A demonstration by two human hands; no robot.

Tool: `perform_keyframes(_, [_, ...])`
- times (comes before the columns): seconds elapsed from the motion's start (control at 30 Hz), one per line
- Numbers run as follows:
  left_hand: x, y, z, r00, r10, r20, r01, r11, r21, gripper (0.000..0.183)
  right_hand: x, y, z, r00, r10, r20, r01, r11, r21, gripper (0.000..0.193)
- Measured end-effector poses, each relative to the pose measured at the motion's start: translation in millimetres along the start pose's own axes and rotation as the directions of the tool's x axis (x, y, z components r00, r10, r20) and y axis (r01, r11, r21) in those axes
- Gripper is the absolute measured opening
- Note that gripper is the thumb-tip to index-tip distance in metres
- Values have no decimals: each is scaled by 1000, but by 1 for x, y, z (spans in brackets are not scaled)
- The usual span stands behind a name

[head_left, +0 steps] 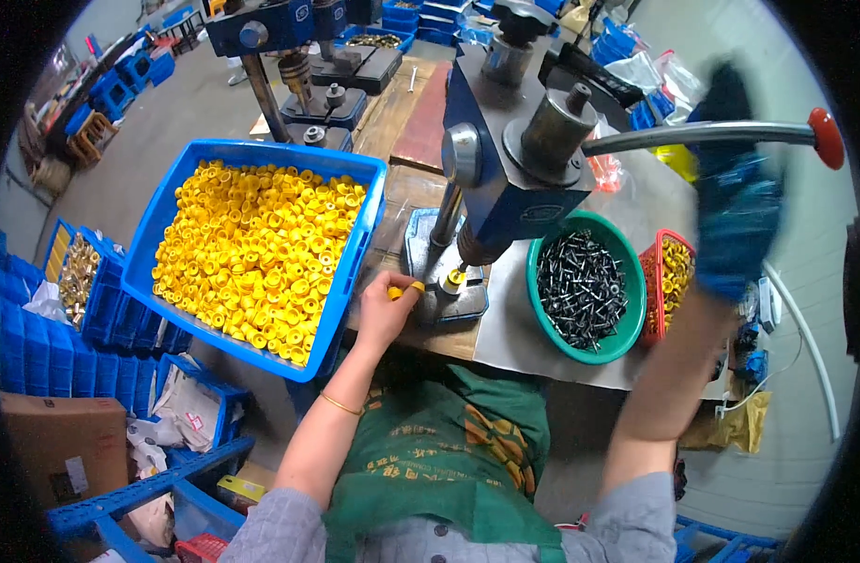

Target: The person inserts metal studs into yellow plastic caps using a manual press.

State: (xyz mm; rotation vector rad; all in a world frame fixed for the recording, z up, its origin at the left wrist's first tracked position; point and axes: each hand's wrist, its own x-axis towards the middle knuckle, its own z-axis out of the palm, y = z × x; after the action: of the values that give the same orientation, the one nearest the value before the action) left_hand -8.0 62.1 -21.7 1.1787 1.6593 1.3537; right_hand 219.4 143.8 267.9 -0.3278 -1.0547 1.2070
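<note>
My left hand (387, 308) is closed around small yellow plastic caps (394, 293), one pinched at the fingertips, just left of the press base. A yellow cap (455, 281) sits on the fixture under the spindle of the blue hand press (519, 174). On the right, my right hand (738, 211) wears a blue glove and is smeared by motion. It overlaps the press's metal lever (674, 138), which ends in a red knob (826, 139). Whether the fingers touch or grip the lever does not show.
Left of the press, a blue bin (378, 202) holds many yellow caps. To its right stand a green bowl (535, 305) of dark metal pins and a red basket (651, 291) of yellow pieces. More presses (303, 56) stand behind. Stacked blue crates (50, 347) are at lower left.
</note>
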Motion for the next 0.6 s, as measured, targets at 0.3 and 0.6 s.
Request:
perform_keyframes(0.3, [6, 11, 15, 969, -169, 181, 238, 840, -488, 14, -142, -67, -36, 802, 591, 83, -255, 465, -848, 69])
perform_keyframes(0.6, [2, 25, 26, 884, -271, 380, 461, 635, -620, 19, -80, -64, -36, 905, 131, 405, 73, 889, -451, 53])
